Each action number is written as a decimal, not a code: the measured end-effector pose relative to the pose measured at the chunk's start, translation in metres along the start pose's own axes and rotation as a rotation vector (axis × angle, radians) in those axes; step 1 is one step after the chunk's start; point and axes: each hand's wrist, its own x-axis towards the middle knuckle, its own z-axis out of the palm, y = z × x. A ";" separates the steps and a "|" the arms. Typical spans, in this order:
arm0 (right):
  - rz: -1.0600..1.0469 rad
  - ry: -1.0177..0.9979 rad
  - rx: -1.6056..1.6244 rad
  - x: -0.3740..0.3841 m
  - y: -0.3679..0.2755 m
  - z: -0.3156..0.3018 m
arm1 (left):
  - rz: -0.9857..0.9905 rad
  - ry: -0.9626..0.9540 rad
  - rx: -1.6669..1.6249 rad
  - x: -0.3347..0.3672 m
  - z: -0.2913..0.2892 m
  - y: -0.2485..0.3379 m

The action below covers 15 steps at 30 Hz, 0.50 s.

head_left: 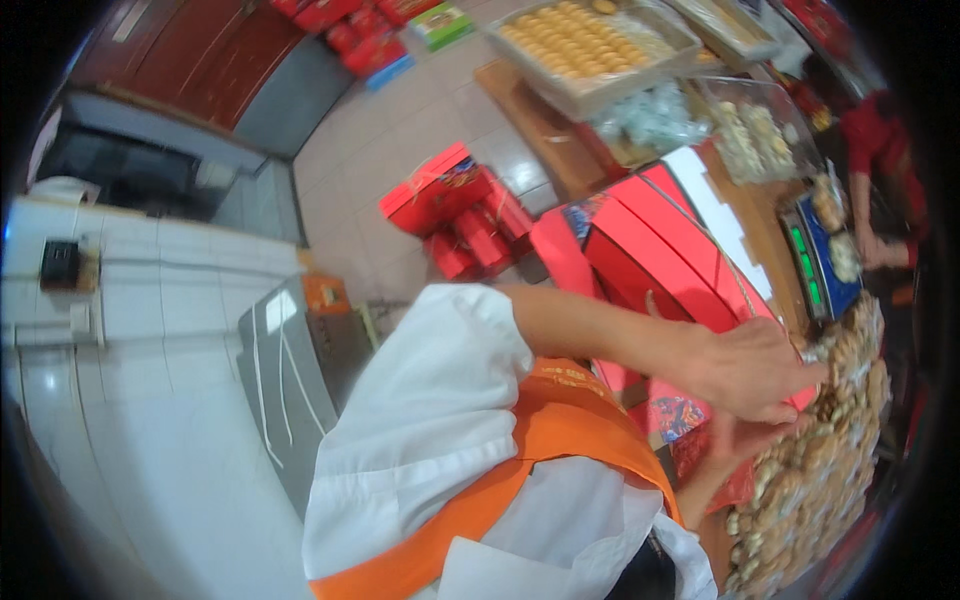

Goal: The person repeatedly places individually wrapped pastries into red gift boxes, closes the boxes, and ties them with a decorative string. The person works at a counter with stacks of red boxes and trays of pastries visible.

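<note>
A large red gift box [660, 250] with a patterned end and a thin twisted cord handle stands on the wooden table in front of me. My left hand [750, 370] reaches across over its near right end, the fingers bent and pinching a red cardboard edge there. Just below, my right hand [735, 445] is at the same corner, thumb and fingers around the cardboard; part of it is hidden behind my left hand. A white board [715, 215] lies along the box's far side. Beside my hands are many bagged brown round goods [810, 480].
A blue scale [825, 260] with a green display carries bagged goods; another person's hand [880, 252] is beside it. Farther back are a tray of yellow pastries [585, 45] and a clear plastic box [760, 130]. Red boxes [470, 215] are stacked on the floor near a grey cabinet [285, 370].
</note>
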 end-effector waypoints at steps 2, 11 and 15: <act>0.018 -0.037 -0.120 0.026 0.011 0.039 | 0.024 0.356 0.110 -0.029 -0.014 0.008; 0.009 -0.447 -0.661 0.102 0.120 0.187 | 0.199 1.067 0.621 -0.115 -0.116 0.011; 0.026 -0.609 -0.855 0.141 0.187 0.197 | -0.079 0.937 0.454 -0.188 -0.168 0.021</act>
